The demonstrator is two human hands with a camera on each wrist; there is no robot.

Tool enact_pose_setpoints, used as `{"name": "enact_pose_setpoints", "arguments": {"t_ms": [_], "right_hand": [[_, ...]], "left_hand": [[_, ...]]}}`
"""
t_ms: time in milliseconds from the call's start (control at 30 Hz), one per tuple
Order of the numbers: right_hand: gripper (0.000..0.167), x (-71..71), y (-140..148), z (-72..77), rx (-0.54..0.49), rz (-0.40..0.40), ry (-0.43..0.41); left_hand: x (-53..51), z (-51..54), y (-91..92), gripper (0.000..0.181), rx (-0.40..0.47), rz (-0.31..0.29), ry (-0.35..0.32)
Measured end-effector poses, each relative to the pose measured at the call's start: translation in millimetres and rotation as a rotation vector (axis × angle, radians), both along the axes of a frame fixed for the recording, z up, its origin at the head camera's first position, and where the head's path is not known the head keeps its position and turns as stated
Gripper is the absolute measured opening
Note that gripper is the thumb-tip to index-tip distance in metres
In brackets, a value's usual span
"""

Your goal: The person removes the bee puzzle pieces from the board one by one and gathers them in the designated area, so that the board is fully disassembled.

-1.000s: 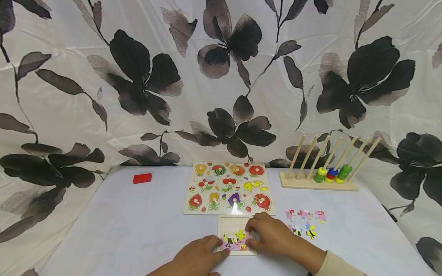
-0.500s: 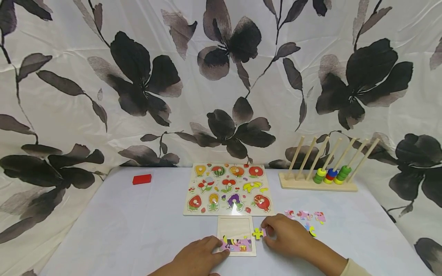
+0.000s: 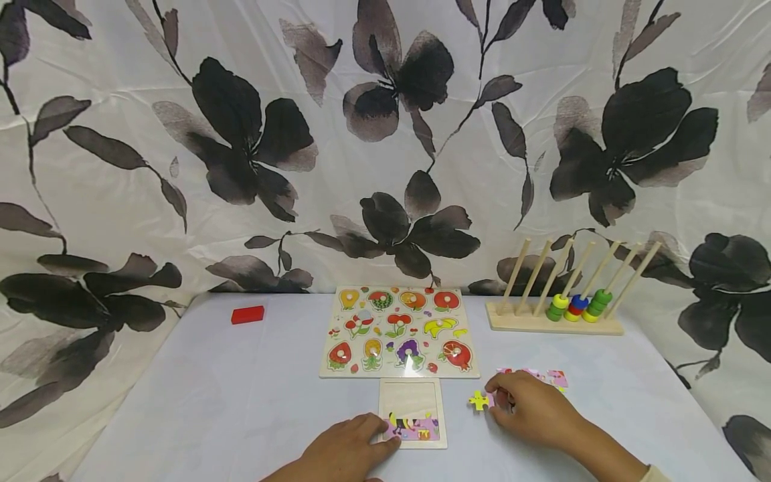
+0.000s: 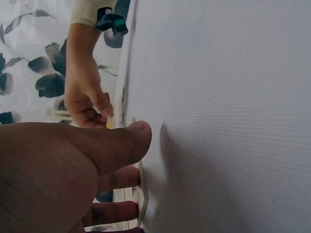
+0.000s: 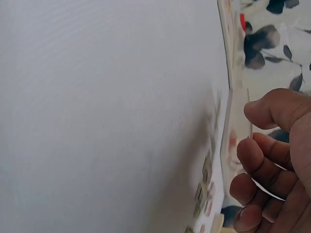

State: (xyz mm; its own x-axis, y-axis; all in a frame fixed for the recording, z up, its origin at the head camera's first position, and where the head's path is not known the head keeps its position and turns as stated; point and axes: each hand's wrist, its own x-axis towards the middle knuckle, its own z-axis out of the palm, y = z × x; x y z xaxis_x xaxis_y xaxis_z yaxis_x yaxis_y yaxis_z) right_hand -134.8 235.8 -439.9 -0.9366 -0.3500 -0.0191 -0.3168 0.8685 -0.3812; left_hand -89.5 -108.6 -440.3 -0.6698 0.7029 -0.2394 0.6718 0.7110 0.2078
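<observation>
A small wooden puzzle tray (image 3: 412, 396) lies in front of me, with joined pink bee puzzle pieces (image 3: 415, 428) along its near side. My left hand (image 3: 345, 445) rests at the tray's lower left, thumb and fingertips touching it; the left wrist view shows these fingers (image 4: 116, 212) fairly straight against its edge. To the right of the tray, my right hand (image 3: 536, 410) pinches a yellow and pink puzzle piece (image 3: 478, 401) between thumb and fingers. Loose puzzle pieces (image 3: 557, 378) lie behind that hand, which partly hides them.
Beyond the tray lies a fruit peg puzzle board (image 3: 399, 331). A wooden peg rack (image 3: 557, 324) with coloured rings stands at the back right. At the back left is a red block (image 3: 247, 314). A floral cloth (image 3: 271, 254) hangs behind the white table (image 3: 241, 388).
My right hand has lifted the yellow and pink puzzle piece out of the tray and carried it right, toward the loose pieces. My left hand has stayed at the tray.
</observation>
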Motion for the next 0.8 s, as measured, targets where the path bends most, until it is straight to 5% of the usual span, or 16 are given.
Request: {"name": "enact_pose_setpoints", "arguments": {"t_ms": [800], "right_hand": [[0.024,3.9,64.4,6.1,-0.037,-0.003,0.015]], "left_hand": [[-0.2,-1.6,0.9,0.064,-0.002,0.009,-0.006]]}}
